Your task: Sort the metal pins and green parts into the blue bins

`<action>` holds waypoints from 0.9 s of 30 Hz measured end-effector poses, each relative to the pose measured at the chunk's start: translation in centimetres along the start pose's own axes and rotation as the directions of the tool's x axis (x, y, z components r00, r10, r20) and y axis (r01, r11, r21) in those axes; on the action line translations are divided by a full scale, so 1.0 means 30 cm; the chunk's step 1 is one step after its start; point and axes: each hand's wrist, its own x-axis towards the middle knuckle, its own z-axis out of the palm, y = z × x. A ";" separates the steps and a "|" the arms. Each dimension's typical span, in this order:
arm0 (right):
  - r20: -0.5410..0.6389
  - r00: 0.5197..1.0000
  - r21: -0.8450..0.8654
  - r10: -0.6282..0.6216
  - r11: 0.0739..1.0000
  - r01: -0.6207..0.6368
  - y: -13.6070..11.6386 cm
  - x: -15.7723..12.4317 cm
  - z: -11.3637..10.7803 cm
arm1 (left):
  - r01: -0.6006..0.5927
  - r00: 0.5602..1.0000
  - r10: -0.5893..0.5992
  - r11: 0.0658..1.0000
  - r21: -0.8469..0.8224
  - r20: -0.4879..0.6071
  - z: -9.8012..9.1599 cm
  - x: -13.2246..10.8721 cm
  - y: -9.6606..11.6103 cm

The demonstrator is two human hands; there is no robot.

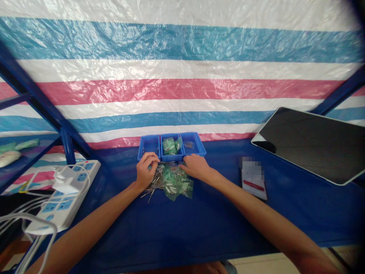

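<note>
Head view, mid-frame: left hand (146,169) and right hand (196,166) curled, contents unreadable, seemingly picking through metal rods (155,183); next needs precision.

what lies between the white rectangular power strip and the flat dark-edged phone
In the head view: the left forearm and left hand, thin silvery metal pieces with green plastic bags, then the right hand and right forearm.

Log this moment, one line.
left hand: at metal pieces, grip unclear | right hand: by green bags, grip unclear | middle blue bin: green packets inside | phone: right of bags
</note>
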 end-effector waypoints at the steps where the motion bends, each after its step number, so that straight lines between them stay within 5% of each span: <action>1: -0.001 1.000 0.000 -0.002 1.000 0.002 -0.001 0.000 0.001 | 0.001 1.000 -0.001 1.000 0.003 0.001 0.000 -0.001 -0.001; 27: -0.018 1.000 0.005 -0.017 1.000 0.017 0.001 0.004 0.030 | -0.007 1.000 0.007 1.000 -0.007 0.009 0.002 -0.005 -0.011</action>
